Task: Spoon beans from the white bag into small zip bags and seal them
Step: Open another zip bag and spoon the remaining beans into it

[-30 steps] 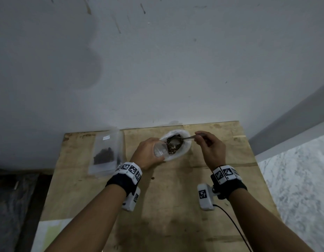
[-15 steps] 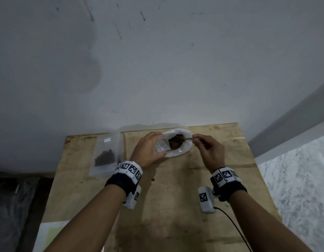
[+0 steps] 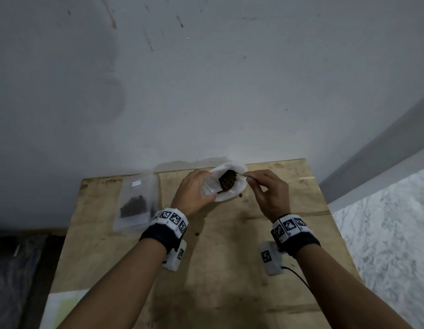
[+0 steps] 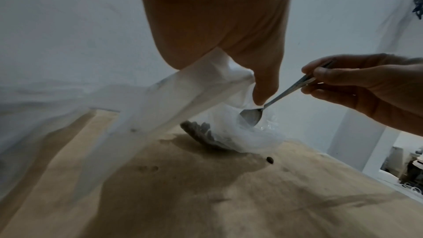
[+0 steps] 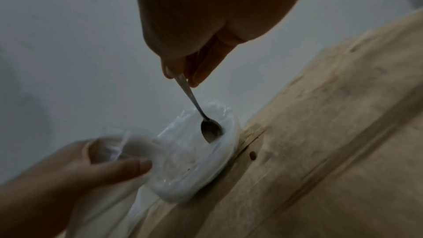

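The white bag (image 3: 239, 186) lies open at the table's far edge, dark beans (image 3: 227, 182) showing in its mouth. My left hand (image 3: 194, 193) grips a small clear zip bag (image 3: 209, 187) by its mouth, right beside the white bag; in the left wrist view the zip bag (image 4: 174, 100) hangs down from that hand (image 4: 228, 33). My right hand (image 3: 269, 193) pinches the handle of a metal spoon (image 3: 242, 174), whose bowl (image 5: 211, 131) dips into the white bag (image 5: 194, 160). The spoon bowl (image 4: 250, 116) looks bare from outside.
A filled zip bag (image 3: 135, 203) with beans lies flat at the table's left. Loose beans (image 3: 240, 195) (image 3: 196, 233) lie on the wooden table (image 3: 218, 269). A wall stands right behind the table; the floor drops off on both sides. Pale paper (image 3: 63, 307) sits near left.
The head view has drawn closer and tilted slightly. My left hand with the zip bag stays beside the white bag while the spoon stays in the bag's mouth, shifted a little toward its far right.
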`<move>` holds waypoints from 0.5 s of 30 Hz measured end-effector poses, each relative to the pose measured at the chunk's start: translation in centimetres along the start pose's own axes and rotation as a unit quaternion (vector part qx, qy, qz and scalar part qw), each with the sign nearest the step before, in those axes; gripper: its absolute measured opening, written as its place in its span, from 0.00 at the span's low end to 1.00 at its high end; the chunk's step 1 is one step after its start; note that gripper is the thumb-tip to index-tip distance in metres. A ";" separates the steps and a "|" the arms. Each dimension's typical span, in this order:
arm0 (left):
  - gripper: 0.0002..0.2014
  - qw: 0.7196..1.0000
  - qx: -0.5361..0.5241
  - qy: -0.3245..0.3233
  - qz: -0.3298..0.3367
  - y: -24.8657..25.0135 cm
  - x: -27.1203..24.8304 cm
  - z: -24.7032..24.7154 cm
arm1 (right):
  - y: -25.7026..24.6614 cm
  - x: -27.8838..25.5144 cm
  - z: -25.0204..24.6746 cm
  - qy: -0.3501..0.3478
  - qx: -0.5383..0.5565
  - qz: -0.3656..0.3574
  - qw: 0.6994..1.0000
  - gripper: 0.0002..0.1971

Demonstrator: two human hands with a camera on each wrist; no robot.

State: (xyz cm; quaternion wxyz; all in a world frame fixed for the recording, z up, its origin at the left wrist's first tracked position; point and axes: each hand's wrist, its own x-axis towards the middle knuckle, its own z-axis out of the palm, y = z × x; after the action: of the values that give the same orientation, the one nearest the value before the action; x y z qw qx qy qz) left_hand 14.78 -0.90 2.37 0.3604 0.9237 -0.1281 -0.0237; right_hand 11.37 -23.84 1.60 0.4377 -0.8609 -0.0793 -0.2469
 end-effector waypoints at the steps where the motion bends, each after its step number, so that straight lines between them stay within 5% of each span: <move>1: 0.24 1.000 0.005 -0.001 0.005 0.2 0.2 -0.1 | -0.1 0.1 0.1 -0.001 -0.004 -0.015 1.000 0.07; 10: 0.13 0.999 0.029 -0.017 -0.001 2.9 2.5 -2.4 | -1.5 1.0 0.2 -0.020 -0.029 -0.072 0.997 0.09; 15: 0.16 0.998 0.026 -0.061 -0.010 2.8 2.9 -3.6 | -1.4 0.9 0.1 -0.060 -0.054 -0.070 0.994 0.10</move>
State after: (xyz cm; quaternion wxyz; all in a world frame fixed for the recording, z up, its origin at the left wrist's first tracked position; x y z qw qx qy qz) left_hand 17.46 -1.23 7.05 0.3272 0.9309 -0.1412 -0.0802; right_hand 11.73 -22.97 2.96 0.3668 -0.8889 -0.1520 -0.2284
